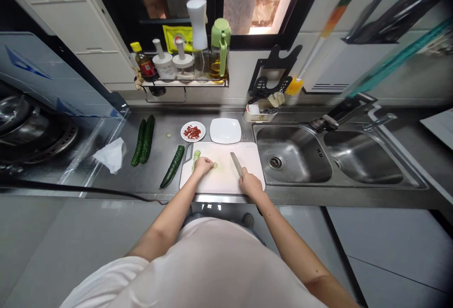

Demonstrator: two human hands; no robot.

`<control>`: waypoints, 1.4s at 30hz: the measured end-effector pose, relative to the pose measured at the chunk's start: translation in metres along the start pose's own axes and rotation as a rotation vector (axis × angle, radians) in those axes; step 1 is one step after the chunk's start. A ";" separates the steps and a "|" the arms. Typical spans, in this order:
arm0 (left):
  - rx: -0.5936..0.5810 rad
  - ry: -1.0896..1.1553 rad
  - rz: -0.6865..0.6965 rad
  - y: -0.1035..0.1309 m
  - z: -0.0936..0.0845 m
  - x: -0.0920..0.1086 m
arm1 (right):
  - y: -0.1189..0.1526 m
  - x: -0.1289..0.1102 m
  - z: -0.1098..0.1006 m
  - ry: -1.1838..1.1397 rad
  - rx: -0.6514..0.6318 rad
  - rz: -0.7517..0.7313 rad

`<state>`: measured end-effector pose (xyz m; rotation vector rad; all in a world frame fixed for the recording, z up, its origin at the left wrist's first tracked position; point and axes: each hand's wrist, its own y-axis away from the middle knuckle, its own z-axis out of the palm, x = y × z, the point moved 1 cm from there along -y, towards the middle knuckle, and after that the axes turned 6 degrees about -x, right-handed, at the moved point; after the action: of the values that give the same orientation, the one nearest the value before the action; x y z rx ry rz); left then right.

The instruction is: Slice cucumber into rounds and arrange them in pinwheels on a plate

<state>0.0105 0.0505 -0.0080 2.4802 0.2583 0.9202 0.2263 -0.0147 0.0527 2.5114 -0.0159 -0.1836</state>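
Pinching a cucumber slice over the white cutting board, the nearly closed left hand is sitting just right of other slices, while the right hand, wrapped around a knife, is angling its blade forward-left, right of that slice.

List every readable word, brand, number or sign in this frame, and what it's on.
Nothing is legible.
Red label on the dark bottle with a yellow cap: too small to read.
Print on the bright yellow packet: too small, partly hidden.
Blue marks on the pale grey panel: no readable words.
White rectangular cutting board and silver-bladed knife: no text I can make out.
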 end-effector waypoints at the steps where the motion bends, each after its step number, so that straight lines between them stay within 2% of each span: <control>1: 0.009 -0.027 -0.021 0.002 -0.002 0.001 | 0.000 0.000 -0.001 0.010 0.001 -0.009; 7: 0.041 -0.192 -0.038 0.011 -0.008 0.003 | 0.007 -0.001 -0.007 0.058 -0.001 -0.057; 13: -0.048 -0.157 -0.064 0.015 -0.012 0.000 | 0.024 -0.009 0.001 0.085 -0.012 -0.142; 18: 0.030 -0.237 -0.045 0.018 -0.017 0.003 | 0.033 -0.019 0.012 0.127 -0.033 -0.228; 24: 0.090 -0.302 -0.035 0.017 -0.018 0.006 | 0.039 -0.023 0.013 0.156 -0.042 -0.239; 42: 0.073 -0.368 -0.101 0.016 -0.019 0.011 | 0.030 -0.034 0.015 0.192 -0.052 -0.257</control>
<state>0.0072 0.0477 0.0185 2.6174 0.2918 0.4080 0.1917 -0.0461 0.0625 2.4617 0.3853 -0.0447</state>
